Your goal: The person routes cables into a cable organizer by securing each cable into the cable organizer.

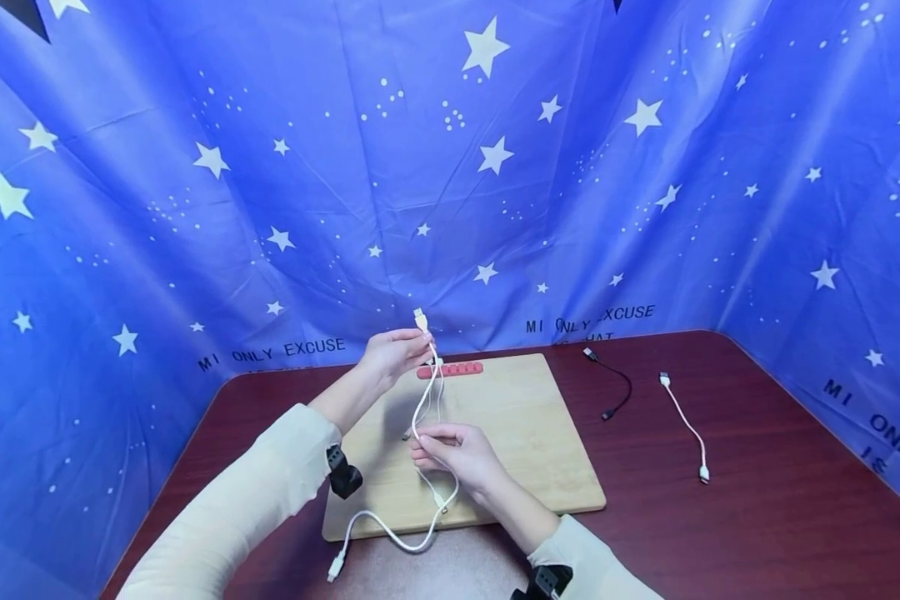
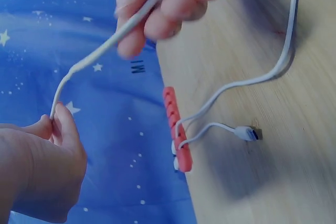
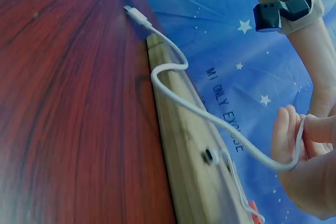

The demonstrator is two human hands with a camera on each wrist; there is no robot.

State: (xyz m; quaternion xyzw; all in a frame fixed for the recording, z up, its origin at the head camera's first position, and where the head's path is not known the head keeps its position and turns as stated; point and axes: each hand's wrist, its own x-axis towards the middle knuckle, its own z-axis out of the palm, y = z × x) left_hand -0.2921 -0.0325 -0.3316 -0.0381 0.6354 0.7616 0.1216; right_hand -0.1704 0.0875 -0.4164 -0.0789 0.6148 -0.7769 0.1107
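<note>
Our left hand [image 1: 397,357] pinches the white cable [image 1: 417,549] below its USB plug [image 1: 421,320], toward the table's [image 1: 645,533] far edge; right hand [image 1: 461,454] pinches lower, nearer the near edge. We should keep that span straight.

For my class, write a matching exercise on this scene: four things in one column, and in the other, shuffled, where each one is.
Things
1. red slotted strip
2. short black cable
3. short white cable
4. long white cable

Places
A. on the dark red table, the cable farthest right
B. held by the left hand and right hand
C. at the far edge of the pale wooden board
D. on the table, between the board and another cable

Pairs: 1-C, 2-D, 3-A, 4-B
</note>
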